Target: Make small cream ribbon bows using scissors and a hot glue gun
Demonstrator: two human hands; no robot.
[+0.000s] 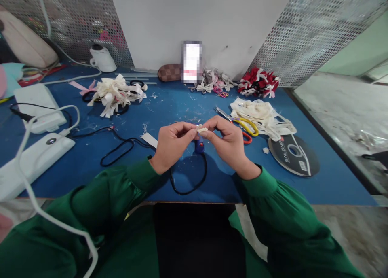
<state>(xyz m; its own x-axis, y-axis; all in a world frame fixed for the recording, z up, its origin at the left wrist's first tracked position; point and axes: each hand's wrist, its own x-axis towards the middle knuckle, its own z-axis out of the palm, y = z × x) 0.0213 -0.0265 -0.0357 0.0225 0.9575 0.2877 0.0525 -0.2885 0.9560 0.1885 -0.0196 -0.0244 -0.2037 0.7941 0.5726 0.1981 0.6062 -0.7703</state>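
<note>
Both hands meet over the middle of the blue table, pinching one small cream fabric piece between them. My left hand has thumb and forefinger closed on its left side. From the other side, my right hand grips it with thumb and fingertips. Just below the fingertips is a blue tool with a red detail and a black cord; the hands partly hide it. Scissors with yellow and orange handles lie beside my right hand. A white strip lies close to my left hand.
Cream ribbon pieces and a black ribbon reel lie on the right. Cream bows are heaped at the back left, red bows at the back right. A phone leans against the wall. White power strips occupy the left.
</note>
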